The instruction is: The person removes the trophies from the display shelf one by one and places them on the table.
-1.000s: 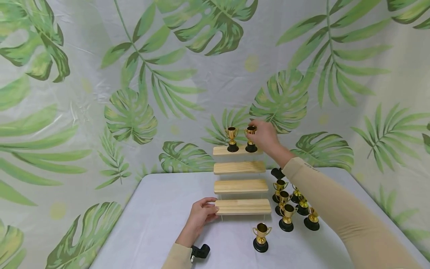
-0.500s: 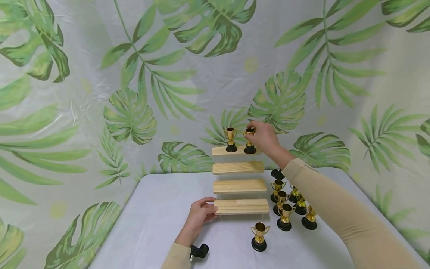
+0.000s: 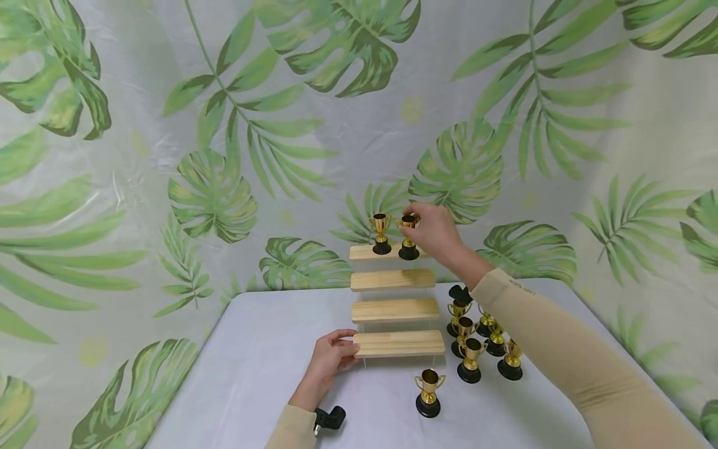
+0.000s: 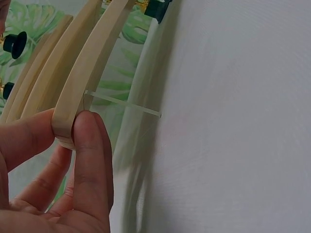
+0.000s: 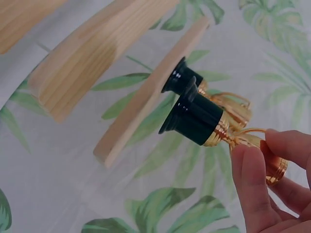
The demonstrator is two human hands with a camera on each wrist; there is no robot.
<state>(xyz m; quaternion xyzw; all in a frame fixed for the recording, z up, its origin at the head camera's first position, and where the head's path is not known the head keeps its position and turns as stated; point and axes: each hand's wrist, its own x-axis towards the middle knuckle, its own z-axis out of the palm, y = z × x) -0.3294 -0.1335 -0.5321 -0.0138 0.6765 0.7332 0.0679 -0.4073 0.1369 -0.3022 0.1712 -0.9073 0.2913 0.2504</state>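
My right hand [image 3: 437,232] pinches the cup of a small gold trophy [image 3: 409,251] by thumb and fingers. Its black base overlaps the front edge of the top board [image 3: 363,252] in the head view. Just left of it, a matching trophy [image 3: 382,245] stands upright on that board. In the right wrist view the held trophy [image 5: 194,116] has its base in front of the board's edge [image 5: 131,116]. At the bottom step, my left hand [image 3: 328,360] grips the left end of the lowest wooden board [image 3: 399,344], thumb and fingers on opposite faces [image 4: 63,121].
Two middle boards, upper [image 3: 392,280] and lower [image 3: 395,309], complete the stepped stand on clear legs. One trophy [image 3: 429,396] stands in front; several more, including a near one [image 3: 470,362], cluster right of the stand under my right forearm. A leaf-printed curtain [image 3: 303,156] hangs behind the table [image 3: 252,349].
The right hand has shifted the held trophy slightly left, closer to its neighbour, and a little lower in view. The left hand keeps its grip on the lowest board. The head view has shifted slightly.
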